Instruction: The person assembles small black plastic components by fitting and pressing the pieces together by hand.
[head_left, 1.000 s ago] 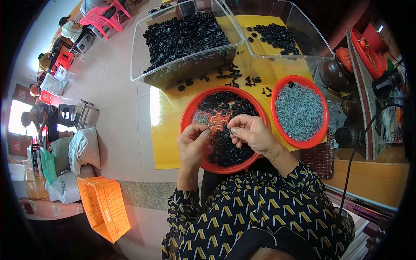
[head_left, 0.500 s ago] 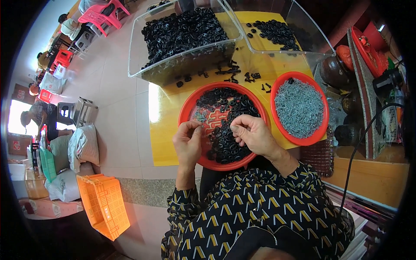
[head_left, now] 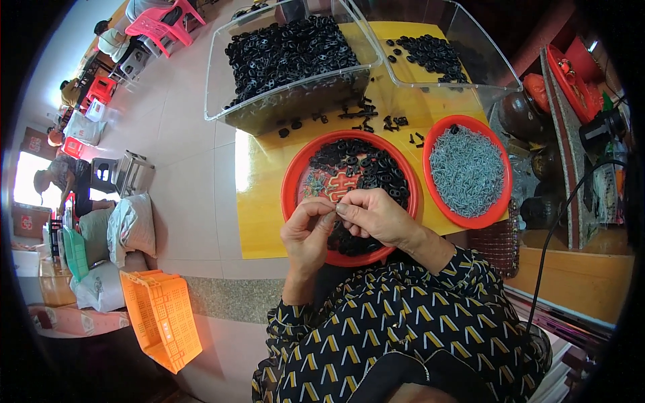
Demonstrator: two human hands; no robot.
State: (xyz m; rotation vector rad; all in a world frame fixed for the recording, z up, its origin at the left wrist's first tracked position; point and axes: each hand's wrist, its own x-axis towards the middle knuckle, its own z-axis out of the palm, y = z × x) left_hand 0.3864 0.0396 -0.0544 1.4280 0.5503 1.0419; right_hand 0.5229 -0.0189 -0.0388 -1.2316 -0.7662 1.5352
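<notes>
Nearest: patterned black-and-yellow sleeves (head_left: 403, 316) rising from the lower edge. Above them, left hand (head_left: 308, 232) and right hand (head_left: 376, 216) brought together fingertip to fingertip over the near rim of a red tray (head_left: 290, 181). Left grip narrow, thumb and forefinger pinched; right grip narrow too, pinched against the left. Something tiny between the fingertips, too small to tell what. Below the hands, in the tray, a heap of small black parts (head_left: 366, 168), spread mostly across the far and right side, with a bare patterned patch of tray floor toward the left. Tray resting on a yellow counter (head_left: 259, 201).

Just right of it, a second red tray (head_left: 500, 195), filled with small grey metal pieces (head_left: 467, 168). Between the trays and the bins beyond, a scatter of loose black parts (head_left: 366, 121) lying on the counter.

Farther off, a clear plastic bin (head_left: 222, 101) heaped with black parts, and to its right another clear bin (head_left: 497, 74) holding only a small cluster of them.

Off to the left on the floor, an orange crate (head_left: 158, 316), white sacks (head_left: 127, 228), and far back, pink and red plastic chairs (head_left: 158, 23) with other people at work near them.
</notes>
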